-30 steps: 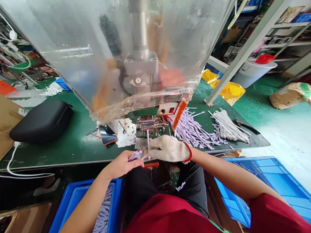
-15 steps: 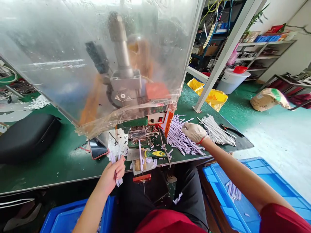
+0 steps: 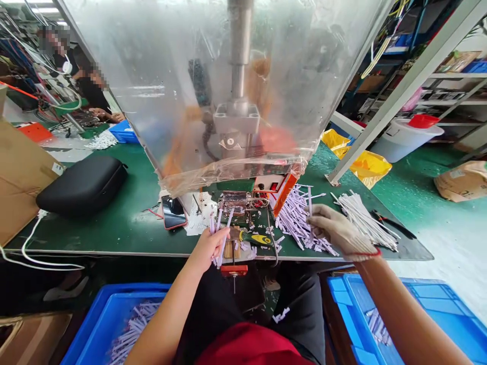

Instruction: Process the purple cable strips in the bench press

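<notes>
Several lavender strips (image 3: 219, 220) are gripped in my bare left hand (image 3: 213, 246), just left of the wooden block and in front of the machine's metal fixture (image 3: 235, 203). My right hand (image 3: 331, 228), in a white glove, pinches one upright lavender strip (image 3: 310, 205). Under and beside it lies a pile of lavender strips (image 3: 294, 218). To the right of the glove is a bundle of white strips (image 3: 367, 218). A scraper with a green-yellow handle (image 3: 256, 238) lies between my hands, among small scraps.
A cloudy plastic guard (image 3: 152, 116) hangs above the fixture. A phone (image 3: 174, 213), black case (image 3: 81, 185) and cardboard box (image 3: 26, 177) are left. Pliers (image 3: 395, 224) lie right. Blue bins (image 3: 91, 317) flank my legs. Another person's hands (image 3: 108, 115) show far left.
The view has turned left. My right hand has lifted one strip upright from the pile. My left hand, with its strips, has come nearer the wooden block, and the strip at the fixture now stands beside its fingers.
</notes>
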{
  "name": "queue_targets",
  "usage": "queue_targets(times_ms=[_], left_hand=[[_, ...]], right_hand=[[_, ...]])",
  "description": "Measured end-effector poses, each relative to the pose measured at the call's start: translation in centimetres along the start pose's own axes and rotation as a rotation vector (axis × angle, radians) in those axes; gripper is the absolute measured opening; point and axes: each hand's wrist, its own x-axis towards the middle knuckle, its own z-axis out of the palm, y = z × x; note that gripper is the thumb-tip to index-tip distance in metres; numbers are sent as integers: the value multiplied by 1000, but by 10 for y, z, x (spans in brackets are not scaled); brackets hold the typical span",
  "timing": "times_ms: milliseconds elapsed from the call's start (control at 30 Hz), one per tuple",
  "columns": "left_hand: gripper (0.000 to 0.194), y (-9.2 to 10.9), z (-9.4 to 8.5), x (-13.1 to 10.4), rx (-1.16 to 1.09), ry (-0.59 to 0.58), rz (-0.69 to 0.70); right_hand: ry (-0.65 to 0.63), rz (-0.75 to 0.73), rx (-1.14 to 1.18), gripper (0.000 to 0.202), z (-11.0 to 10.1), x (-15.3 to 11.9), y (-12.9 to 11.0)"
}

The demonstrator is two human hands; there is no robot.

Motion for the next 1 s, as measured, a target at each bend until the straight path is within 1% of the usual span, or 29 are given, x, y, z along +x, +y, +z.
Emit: queue_targets(times_ms=[67, 100, 167, 200, 233, 300, 333, 400, 500, 600, 800, 1000], left_hand=[[33, 7, -7, -12, -92, 0, 25], [33, 11, -10, -18, -143, 1, 35], [35, 17, -14, -30, -225, 5, 38], [36, 19, -15, -35, -258, 8, 33], [37, 20, -16, -40, -287, 13, 30], [37, 17, -21, -46, -337, 22, 29], [37, 14, -24, -48, -359, 29, 28], [36, 5, -31, -50, -397, 51, 22], [37, -9, -40, -52, -416, 86, -8], [38, -17, -44, -53, -396, 114, -17], [42, -17, -44, -52, -283, 154, -10], [42, -17, -44, -52, -172, 111, -20]], right_hand=[[-140, 60, 220, 30, 29, -24, -5], [-211, 82, 289, 32, 47, -32, -7], [-332, 85, 334, 36, 85, -40, -12], [-372, 73, 338, 38, 104, -40, -15], [-390, 59, 337, 39, 122, -37, -16], [-381, 40, 330, 39, 152, -27, -18], [-364, 34, 325, 39, 164, -21, -18], [-326, 29, 308, 38, 182, -8, -16], [-277, 36, 281, 35, 195, 6, -13], [-257, 63, 298, 34, 200, 12, -13], [-270, 95, 371, 32, 204, 13, -16], [-264, 117, 391, 32, 207, 15, -15]])
